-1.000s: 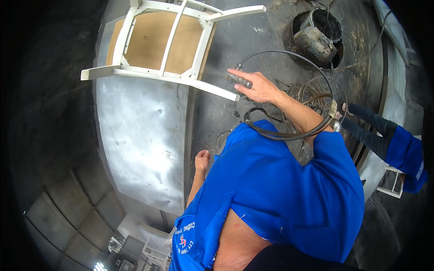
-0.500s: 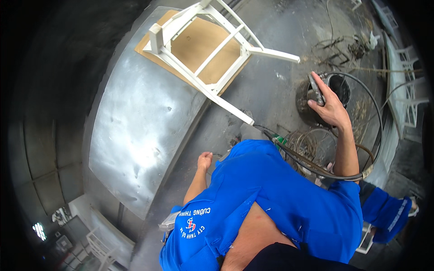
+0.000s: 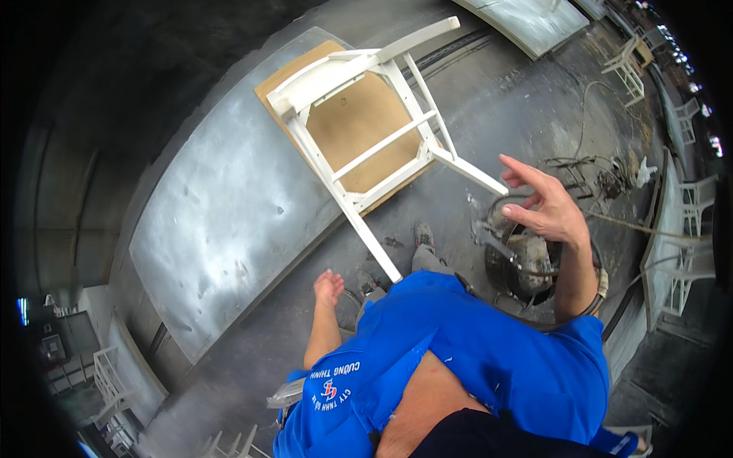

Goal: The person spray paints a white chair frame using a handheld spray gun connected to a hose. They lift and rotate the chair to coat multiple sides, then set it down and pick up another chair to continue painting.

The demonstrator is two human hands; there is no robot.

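My right hand [image 3: 548, 204] is raised with its fingers spread and nothing in them. Just below it, a blurred grey metal tool like a spray gun [image 3: 498, 243] lies at the rim of a dark, stained pot [image 3: 527, 267] on the floor. My left hand [image 3: 328, 288] hangs low at my side, fingers loosely apart, holding nothing I can see. Ahead of me, a white wooden chair frame [image 3: 385, 146] rests tipped over, legs outward, on a brown board [image 3: 366, 114]. One of its legs reaches toward my right hand, apart from it.
Under the board is a large metal-topped table [image 3: 206, 229]. A dark hose [image 3: 600, 294] loops round my right forearm. Tangled hoses and dirty metal gear [image 3: 603, 179] lie on the floor at the right. White chairs [image 3: 693, 202] stand along the right edge; another metal sheet [image 3: 527, 23] is at the top.
My right hand has let go of the grey spray-gun-like tool, which now lies by the pot, and has opened. My left fingers have loosened. The view has shifted, so the chair frame appears lower.
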